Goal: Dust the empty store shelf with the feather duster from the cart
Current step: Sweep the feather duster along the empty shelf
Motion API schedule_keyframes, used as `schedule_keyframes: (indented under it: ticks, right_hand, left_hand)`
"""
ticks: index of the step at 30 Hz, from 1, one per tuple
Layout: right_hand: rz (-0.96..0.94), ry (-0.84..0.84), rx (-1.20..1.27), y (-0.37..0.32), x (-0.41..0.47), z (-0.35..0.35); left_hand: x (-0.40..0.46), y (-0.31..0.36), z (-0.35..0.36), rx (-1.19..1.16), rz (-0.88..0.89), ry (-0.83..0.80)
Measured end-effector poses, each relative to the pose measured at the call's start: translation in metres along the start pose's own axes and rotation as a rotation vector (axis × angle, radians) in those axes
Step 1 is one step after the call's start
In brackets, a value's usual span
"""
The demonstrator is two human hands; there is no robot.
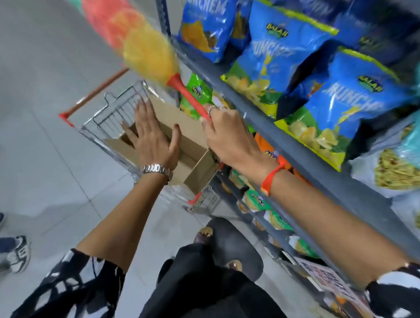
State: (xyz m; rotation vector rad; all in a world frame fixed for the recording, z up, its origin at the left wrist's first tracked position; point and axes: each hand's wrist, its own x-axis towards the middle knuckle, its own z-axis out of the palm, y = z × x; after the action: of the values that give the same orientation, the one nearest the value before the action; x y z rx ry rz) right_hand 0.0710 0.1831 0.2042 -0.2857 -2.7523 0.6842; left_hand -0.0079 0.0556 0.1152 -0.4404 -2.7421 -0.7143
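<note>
The right hand (226,132) is closed around the red handle of the feather duster (146,49), whose blurred yellow, orange and pink head rises up and to the left, beside the blue upright at the shelf's (274,128) left end. The left hand (153,135), fingers spread and holding nothing, hovers over the open cardboard box (192,143) that sits in the wire cart (108,118). Blue snack bags (279,57) crowd the shelf above its grey front edge, just right of the duster's handle.
</note>
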Motion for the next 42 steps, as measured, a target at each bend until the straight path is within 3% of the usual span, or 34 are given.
schedule_keyframes:
  ticks: [4,12,22,27,31,42]
  right_hand:
    - [0.048,0.232,0.203,-0.013,-0.024,-0.053]
    - [0.253,0.409,0.647,-0.005,-0.093,-0.136]
    - [0.392,1.02,1.112,-0.011,-0.167,-0.195]
    - [0.443,1.397,1.133,0.002,-0.193,-0.225]
    - [0.471,1.604,1.195,0.015,-0.211,-0.255]
    - [0.62,1.518,1.264,0.014,-0.214,-0.273]
  left_hand:
    - [0.011,0.044,-0.019,-0.091,0.239,0.045]
    - [0.045,0.146,-0.049,-0.323,0.7,0.166]
    - [0.049,0.277,-0.076,-0.465,0.943,0.259]
    - [0.053,0.317,-0.08,-0.481,0.956,0.237]
    - [0.068,0.322,-0.072,-0.463,0.936,0.261]
    - [0.078,0.323,-0.052,-0.49,0.856,0.203]
